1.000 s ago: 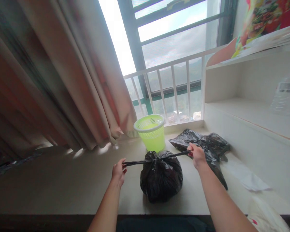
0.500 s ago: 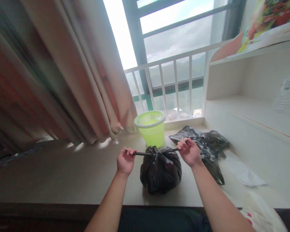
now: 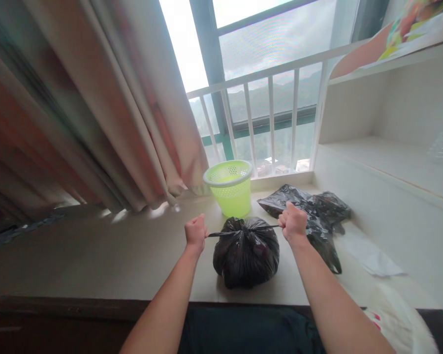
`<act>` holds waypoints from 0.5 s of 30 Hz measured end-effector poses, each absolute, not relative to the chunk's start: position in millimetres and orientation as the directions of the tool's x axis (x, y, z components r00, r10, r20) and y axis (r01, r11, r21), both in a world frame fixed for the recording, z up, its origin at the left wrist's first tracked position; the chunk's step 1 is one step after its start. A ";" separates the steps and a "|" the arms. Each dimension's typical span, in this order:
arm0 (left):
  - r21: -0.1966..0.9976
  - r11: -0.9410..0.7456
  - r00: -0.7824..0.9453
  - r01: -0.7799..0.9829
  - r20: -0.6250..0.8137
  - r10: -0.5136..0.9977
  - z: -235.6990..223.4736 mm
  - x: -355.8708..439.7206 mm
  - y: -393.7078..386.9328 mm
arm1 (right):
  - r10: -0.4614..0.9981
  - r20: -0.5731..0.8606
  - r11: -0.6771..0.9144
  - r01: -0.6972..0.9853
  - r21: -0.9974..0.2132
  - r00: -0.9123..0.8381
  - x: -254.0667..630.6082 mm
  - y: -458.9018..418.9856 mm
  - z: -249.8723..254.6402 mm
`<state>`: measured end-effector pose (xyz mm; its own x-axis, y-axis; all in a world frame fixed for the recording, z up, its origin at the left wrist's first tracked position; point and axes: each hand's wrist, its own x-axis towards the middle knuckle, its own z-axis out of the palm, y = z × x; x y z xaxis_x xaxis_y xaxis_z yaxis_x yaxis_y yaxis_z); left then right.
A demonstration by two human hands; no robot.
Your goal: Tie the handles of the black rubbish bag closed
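Observation:
A full black rubbish bag (image 3: 245,253) sits on the pale counter (image 3: 96,255) in front of me. Its two twisted ends stretch sideways from the knot at its top. My left hand (image 3: 195,231) is a fist closed on the left end. My right hand (image 3: 293,222) is a fist closed on the right end. Both ends are pulled taut between the fists, just above the bag.
A lime green mesh bin (image 3: 230,187) stands behind the bag near the window rail (image 3: 269,123). Loose black bags (image 3: 310,211) lie to the right, with white paper (image 3: 372,258) beyond. A curtain (image 3: 96,108) hangs at left and white shelves (image 3: 384,147) rise at right.
My hands have moved inward along the bag's ends, from a wide spread to close beside the knot, and have closed into tight fists. The view has tilted slightly.

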<state>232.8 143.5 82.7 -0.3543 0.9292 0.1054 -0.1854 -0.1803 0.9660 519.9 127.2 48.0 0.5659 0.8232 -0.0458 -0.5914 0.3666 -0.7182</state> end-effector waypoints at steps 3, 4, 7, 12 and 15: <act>0.976 -0.170 -0.368 -0.137 0.109 0.923 74.5 227.9 143.7 | 0.781 -0.065 0.380 -0.557 -0.739 0.620 523.3 129.9 45.5; 0.978 -0.169 -0.372 -0.121 0.113 0.921 72.8 225.5 143.1 | 0.776 -0.072 0.376 -0.551 -0.745 0.627 524.1 130.9 44.2; 0.982 -0.171 -0.374 -0.080 0.130 0.918 69.8 217.1 139.0 | 0.786 -0.076 0.348 -0.541 -0.766 0.613 526.6 135.0 39.5; 0.989 -0.137 -0.338 -0.050 0.113 0.935 66.7 205.9 125.6 | 0.818 -0.086 0.261 -0.500 -0.826 0.569 537.2 143.1 30.3; 0.990 -0.131 -0.347 -0.047 0.107 0.932 66.0 202.5 118.2 | 0.825 -0.108 0.233 -0.507 -0.830 0.554 545.4 143.4 25.6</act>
